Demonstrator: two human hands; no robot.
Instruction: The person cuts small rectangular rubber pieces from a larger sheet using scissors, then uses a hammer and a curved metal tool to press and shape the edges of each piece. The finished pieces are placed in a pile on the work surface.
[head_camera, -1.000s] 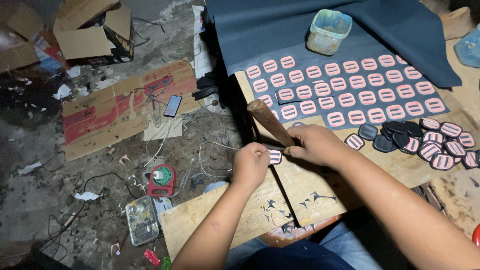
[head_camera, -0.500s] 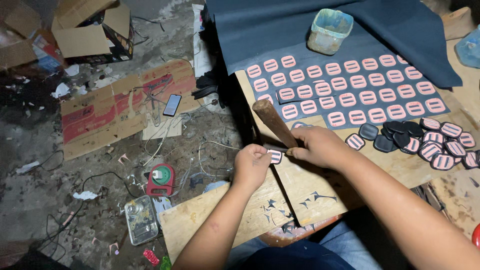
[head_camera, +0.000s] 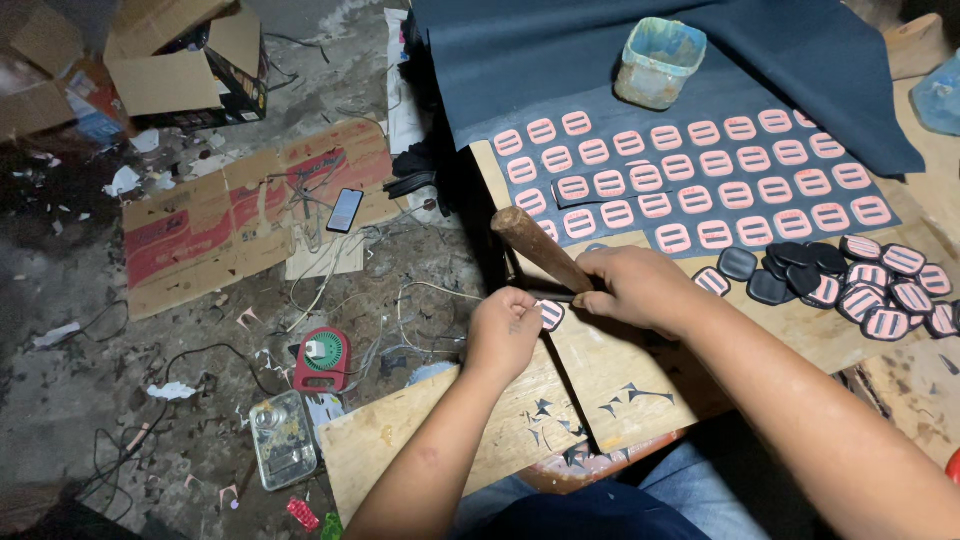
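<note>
Left hand (head_camera: 508, 335) pinches a pink-striped patch (head_camera: 550, 314) on the counter (head_camera: 610, 385); right hand (head_camera: 640, 290), fisted, grips a wooden handle (head_camera: 538, 250) beside it.

right hand (head_camera: 635, 288) grips wooden handle (head_camera: 540, 250) — left hand (head_camera: 505, 330) pinches pink-striped patch (head_camera: 549, 314) | on wooden board (head_camera: 620, 380)

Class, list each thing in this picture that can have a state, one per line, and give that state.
Left hand: pinching a small patch on the board.
Right hand: closed round a wooden handle, tilted.
Tub: upright, open.
Cardboard box: flaps open.
Phone: flat on the cardboard sheet.
</note>
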